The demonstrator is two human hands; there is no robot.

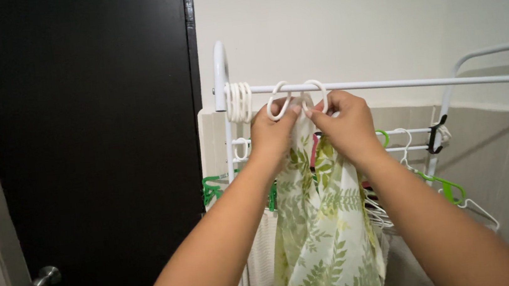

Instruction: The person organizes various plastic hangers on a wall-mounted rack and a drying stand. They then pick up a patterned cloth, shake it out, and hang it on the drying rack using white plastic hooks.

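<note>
A dark door (85, 148) fills the nine o'clock half of the view, its metal handle (45, 278) down at eight o'clock. Against the pale wall stands a white drying rack (219, 71), its top rail (437, 81) running from centre out to three o'clock. From the centre down to six o'clock hangs a sheer curtain printed with green leaves (330, 229). Green hangers (442, 186) and white hangers (482, 210) crowd the lower bars at four o'clock.

At the middle of the frame both hands meet just under the rail. The left hand (272, 135) has its fingers clenched on the curtain's top edge, beside a white ring (278, 101); the right hand (347, 124) pinches the same edge below a second white ring (315, 94). A bunch of spare rings (239, 102) sits on the rail at eleven o'clock of the hands.

The step in hand looks like hooking the curtain's top edge to a ring. That seems to call for a firm pinch on the cloth while one ring is worked through it.
</note>
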